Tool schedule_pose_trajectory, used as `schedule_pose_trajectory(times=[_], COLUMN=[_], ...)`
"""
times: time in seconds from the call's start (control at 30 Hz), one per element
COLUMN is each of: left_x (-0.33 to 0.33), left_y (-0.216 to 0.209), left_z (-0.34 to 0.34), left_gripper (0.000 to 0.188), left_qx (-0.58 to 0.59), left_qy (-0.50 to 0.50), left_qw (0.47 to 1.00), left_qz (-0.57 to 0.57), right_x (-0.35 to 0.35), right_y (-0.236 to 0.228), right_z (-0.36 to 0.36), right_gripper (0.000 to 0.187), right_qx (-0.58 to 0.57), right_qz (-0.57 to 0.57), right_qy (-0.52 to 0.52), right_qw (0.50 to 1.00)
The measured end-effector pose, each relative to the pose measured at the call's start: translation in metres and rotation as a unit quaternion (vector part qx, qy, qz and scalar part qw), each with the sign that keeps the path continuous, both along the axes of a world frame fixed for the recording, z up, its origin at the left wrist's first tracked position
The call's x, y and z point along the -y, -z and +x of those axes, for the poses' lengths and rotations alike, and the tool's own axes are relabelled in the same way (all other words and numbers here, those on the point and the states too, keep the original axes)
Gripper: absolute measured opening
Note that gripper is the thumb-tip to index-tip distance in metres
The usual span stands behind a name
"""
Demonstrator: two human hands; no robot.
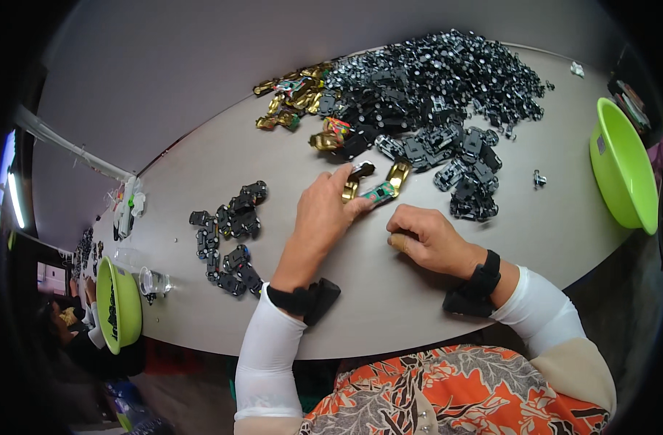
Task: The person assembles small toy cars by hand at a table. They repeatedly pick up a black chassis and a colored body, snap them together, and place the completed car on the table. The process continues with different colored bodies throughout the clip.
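Note:
My left hand point(322, 206) reaches over the table, thumb and index finger closed around a gold toy car body point(351, 190). A dark and silver toy car part point(361, 171) lies at its fingertips. Beside the thumb is a green toy car body point(379, 193), and past it another gold toy car body point(398, 175). My right hand point(434, 239) rests low over the table to the right, its fingers curled in; whatever they may hold is hidden. Left of my left hand, several black toy car chassis point(233, 217) lie in a loose curved group.
A large heap of small black and silver wheeled parts point(447, 72) covers the back, with gold car bodies point(288, 101) at its left and grey-black chassis point(473, 170) in front. Green basins point(625, 167) stand at both sides. A clear cup point(154, 280) is near the left basin point(128, 308).

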State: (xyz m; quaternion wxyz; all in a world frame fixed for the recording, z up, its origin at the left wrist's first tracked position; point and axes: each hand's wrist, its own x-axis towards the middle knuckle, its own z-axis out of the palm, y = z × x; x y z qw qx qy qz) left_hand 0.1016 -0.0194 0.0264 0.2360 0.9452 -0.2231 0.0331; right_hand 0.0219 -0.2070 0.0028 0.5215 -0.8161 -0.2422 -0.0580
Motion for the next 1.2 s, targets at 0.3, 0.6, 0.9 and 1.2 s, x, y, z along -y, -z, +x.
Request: schedule_pose_trajectory(times=[0.3, 0.6, 0.9, 1.2], left_x=[-0.006, 0.004, 0.001, -0.003], left_y=[0.008, 0.007, 0.010, 0.006], left_z=[-0.025, -0.044, -0.044, -0.039], left_gripper=[0.050, 0.044, 0.042, 0.045], left_qx=[-0.195, -0.412, -0.441, -0.427], left_qy=[-0.036, 0.024, 0.061, 0.036], left_qw=[0.920, 0.724, 0.699, 0.705], left_qz=[-0.337, -0.553, -0.560, -0.565], right_x=[0.016, 0.001, 0.005, 0.029], right_y=[0.001, -0.012, -0.030, -0.036], right_z=[0.018, 0.005, 0.002, 0.007], right_gripper=[0.006, 0.028, 0.047, 0.037], right_qx=[0.034, -0.047, -0.207, 0.020], right_qz=[-0.021, 0.108, 0.094, -0.048], right_qy=[0.155, 0.021, 0.039, 0.027], right_qw=[0.987, 0.993, 0.973, 0.998])
